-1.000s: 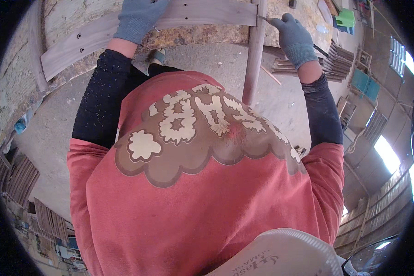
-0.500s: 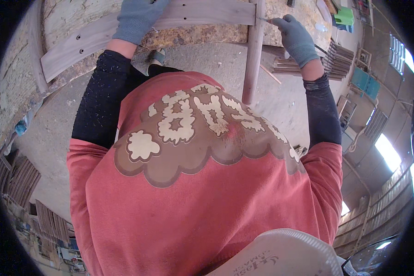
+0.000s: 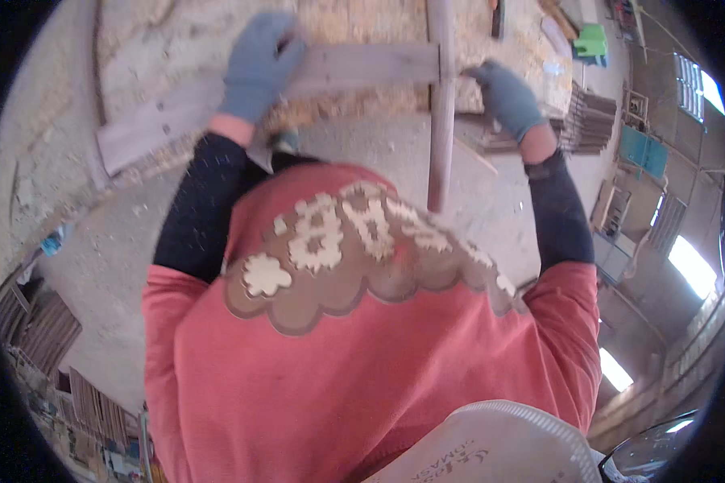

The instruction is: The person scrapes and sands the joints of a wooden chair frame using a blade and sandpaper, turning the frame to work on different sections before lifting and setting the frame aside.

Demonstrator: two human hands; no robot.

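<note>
My left hand (image 3: 262, 68), in a grey-blue glove, lies across a pale wooden rail (image 3: 370, 64) with small dark holes. Its fingers are curled past the rail's far edge; whatever they hold is hidden and blurred. The rail meets a round wooden leg (image 3: 441, 121) at its right end and another wooden post (image 3: 91, 105) at its left. Just right of the leg, beside the joint, is my gloved right hand (image 3: 509, 95). Its thumb and forefinger are pinched together, pointing at the leg, on something too small and smeared to make out.
The frame lies on a worn, stained workbench (image 3: 362, 20). A dark-handled tool (image 3: 498, 18) and a green container (image 3: 592, 40) are at the far right. Wooden slats (image 3: 592, 121) are stacked beyond the bench's right end; more wood pieces (image 3: 44, 326) stand at the lower left.
The view has shifted, so bench and frame sit a little lower and tilted. My left hand shows more fully over the rail. My right hand remains beside the leg, fingers pinched.
</note>
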